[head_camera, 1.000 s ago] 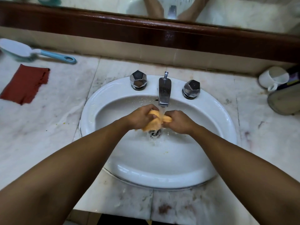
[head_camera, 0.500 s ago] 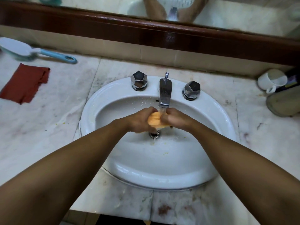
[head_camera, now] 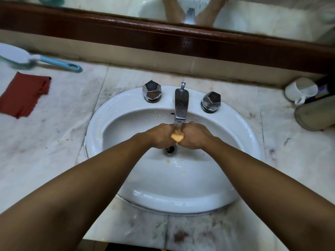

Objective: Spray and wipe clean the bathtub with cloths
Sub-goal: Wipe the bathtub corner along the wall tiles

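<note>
Two cloths show on the pale marble counter (head_camera: 54, 142) and its sink; at the far left a scrub brush (head_camera: 54, 62) with a light blue handle lies near the back wall, its white head blurred at the frame's edge; just in front of it a red cloth (head_camera: 23, 95) lies flat and slightly rumpled on the counter, well apart from the basin; the white oval sink (head_camera: 101, 127) is set into the counter in the middle of the view; a faceted chrome left knob (head_camera: 151, 91) stands on its back rim; below it the left hand (head_camera: 159, 135) reaches into the basin, fingers curled tight round one end of the orange cloth (head_camera: 177, 137); that cloth is bunched small between the two fists, directly under the chrome spout (head_camera: 181, 104), with a thin stream of water falling onto it; the drain (head_camera: 170, 150) shows partly beneath the hands, and a few yellow flecks lie on the wet basin near it; the right hand (head_camera: 194, 136) grips the other end of the orange cloth, knuckles up and pressed against the left; the right knob (head_camera: 211, 102) stands just beyond on the rim; at the far right a white mug (head_camera: 299, 91) lies tipped on its side beside a grey container (head_camera: 315, 115); a dark wooden mirror frame (head_camera: 163, 40) runs along the wall above.
</note>
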{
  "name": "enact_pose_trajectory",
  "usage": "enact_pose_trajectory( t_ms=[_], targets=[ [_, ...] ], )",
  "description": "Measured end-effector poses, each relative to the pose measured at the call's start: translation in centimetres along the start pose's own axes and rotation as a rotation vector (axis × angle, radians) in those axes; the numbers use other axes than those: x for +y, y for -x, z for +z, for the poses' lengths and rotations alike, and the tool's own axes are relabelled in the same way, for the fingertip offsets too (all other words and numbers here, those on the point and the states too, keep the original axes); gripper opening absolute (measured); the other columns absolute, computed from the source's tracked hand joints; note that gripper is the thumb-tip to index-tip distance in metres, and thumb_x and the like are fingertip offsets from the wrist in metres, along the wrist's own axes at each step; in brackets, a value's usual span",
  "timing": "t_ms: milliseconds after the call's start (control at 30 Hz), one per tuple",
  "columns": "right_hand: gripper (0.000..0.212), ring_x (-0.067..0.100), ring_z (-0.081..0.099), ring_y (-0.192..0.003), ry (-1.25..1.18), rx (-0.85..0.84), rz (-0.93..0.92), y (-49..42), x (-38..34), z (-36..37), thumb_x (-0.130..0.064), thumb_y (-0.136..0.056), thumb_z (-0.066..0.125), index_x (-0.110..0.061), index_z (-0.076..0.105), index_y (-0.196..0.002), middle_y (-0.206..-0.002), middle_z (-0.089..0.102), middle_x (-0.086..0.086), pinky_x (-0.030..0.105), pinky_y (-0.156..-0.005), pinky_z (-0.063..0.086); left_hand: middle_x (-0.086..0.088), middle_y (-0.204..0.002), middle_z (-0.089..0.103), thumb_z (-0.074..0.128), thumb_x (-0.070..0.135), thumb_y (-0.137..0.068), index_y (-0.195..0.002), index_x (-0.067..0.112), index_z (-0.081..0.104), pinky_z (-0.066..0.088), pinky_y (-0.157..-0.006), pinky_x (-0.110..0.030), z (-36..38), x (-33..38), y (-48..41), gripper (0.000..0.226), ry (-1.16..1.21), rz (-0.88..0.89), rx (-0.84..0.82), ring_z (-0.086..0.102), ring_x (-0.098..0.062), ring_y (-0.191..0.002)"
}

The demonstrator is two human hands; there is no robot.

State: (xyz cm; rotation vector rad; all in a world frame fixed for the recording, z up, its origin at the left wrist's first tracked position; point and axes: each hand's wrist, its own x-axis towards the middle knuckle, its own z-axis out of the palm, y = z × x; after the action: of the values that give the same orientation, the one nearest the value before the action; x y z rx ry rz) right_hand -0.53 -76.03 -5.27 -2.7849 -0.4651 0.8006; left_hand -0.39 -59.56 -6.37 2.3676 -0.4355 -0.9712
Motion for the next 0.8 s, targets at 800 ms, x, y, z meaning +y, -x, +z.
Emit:
enact_pose_trajectory(
  t_ms=[800],
  targets=[
    [0.016, 0.017, 0.06, -0.062, -0.853, -0.034, 0.282, 0.1, 1.3, 1.8, -0.021, -0.081, 0.081, -0.013, 0.068, -0.087, -0.069, 0.066, 0.001, 0.026, -0.055, 0.041, -0.006, -0.098, 0.056, 0.055, 0.033, -0.098, -0.094, 0.022, 0.062, 0.045, -0.081, -0.039, -0.6, -1.4, 0.9, 0.014, 0.073, -0.032, 0.137, 0.055, -0.025, -0.102]
  ],
)
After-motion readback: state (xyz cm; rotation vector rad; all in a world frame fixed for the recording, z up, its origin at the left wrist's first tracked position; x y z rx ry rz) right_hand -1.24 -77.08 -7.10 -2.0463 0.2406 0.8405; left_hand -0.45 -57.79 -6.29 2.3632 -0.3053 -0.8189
